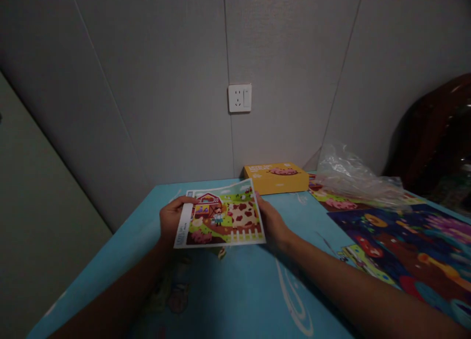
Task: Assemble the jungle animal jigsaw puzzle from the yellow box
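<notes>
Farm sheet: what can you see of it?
The sheet looks like paper or thin card, slightly curved, pale-bordered, printed with a red barn, a figure, a spotted cow and a white fence. It is held tilted above the blue table, the left hand gripping one side, the right hand at the other.

The rectangular, white-bordered farm picture sheet (224,216) looks like thin, smooth paper, and the yellow, rectangular box (281,182) behind it like matt cardboard. The crumpled, clear bag (353,174) appears to be thin, glossy plastic. The grey panelled wall (165,84) looks matt, while the square white socket plate (239,98) seems smooth plastic.
</notes>
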A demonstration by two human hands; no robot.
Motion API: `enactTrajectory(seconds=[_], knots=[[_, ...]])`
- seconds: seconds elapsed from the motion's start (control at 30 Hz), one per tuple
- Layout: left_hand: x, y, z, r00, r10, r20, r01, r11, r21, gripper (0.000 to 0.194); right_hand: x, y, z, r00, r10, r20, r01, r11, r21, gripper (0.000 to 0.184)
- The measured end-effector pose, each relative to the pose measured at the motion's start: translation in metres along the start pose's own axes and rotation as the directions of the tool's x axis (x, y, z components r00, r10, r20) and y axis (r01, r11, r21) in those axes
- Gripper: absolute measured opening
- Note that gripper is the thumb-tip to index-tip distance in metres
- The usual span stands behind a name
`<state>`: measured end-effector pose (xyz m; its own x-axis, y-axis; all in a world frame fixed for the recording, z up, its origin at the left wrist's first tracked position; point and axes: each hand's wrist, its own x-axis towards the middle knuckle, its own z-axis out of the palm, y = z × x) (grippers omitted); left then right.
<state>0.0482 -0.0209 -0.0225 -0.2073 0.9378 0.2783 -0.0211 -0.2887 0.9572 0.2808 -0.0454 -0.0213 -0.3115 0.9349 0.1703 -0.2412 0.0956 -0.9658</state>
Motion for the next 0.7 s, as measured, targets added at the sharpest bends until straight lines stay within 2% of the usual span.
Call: enactTrajectory(seconds=[0.07,0.17,0.23,0.3,0.37,0.47,0.6,0.7], knots=[[0.001,0.002,-0.008,0.999,0.021,-0.047,-0.022,1.000,-0.021,0.027,0.001,0.001,0.000,0.998,0.045,-0.045,-0.042,0.996,0.074,0.064],[0.003,0.007,-0.011,0.998,0.050,-0.028,-0.051,0.998,-0.039,0.038,0.001,0.000,-0.001,0.991,0.068,-0.111,-0.061,0.996,0.063,0.054],[0.004,0.010,-0.007,0.999,0.034,-0.012,-0.035,0.992,-0.122,0.055,0.002,-0.003,-0.003,0.984,0.027,-0.176,-0.025,1.000,0.010,0.046],[0.004,0.012,-0.001,0.999,-0.053,0.005,0.052,0.962,-0.267,0.056,0.004,-0.005,-0.007,0.964,-0.050,-0.263,0.035,0.998,-0.061,0.043],[0.002,0.013,0.004,0.988,-0.138,0.068,0.153,0.915,-0.374,0.043,0.007,-0.005,-0.010,0.932,-0.128,-0.338,0.089,0.987,-0.131,0.043],[-0.001,0.012,0.009,0.964,-0.204,0.172,0.257,0.882,-0.395,0.035,0.009,-0.003,-0.013,0.904,-0.206,-0.375,0.131,0.968,-0.215,0.042],[-0.006,0.014,0.010,0.909,-0.304,0.287,0.400,0.829,-0.391,0.042,0.008,0.002,-0.014,0.895,-0.293,-0.336,0.182,0.928,-0.325,0.040],[-0.008,0.018,0.011,0.866,-0.255,0.430,0.452,0.766,-0.458,0.051,0.007,0.004,-0.015,0.896,-0.314,-0.314,0.191,0.910,-0.367,0.039]])
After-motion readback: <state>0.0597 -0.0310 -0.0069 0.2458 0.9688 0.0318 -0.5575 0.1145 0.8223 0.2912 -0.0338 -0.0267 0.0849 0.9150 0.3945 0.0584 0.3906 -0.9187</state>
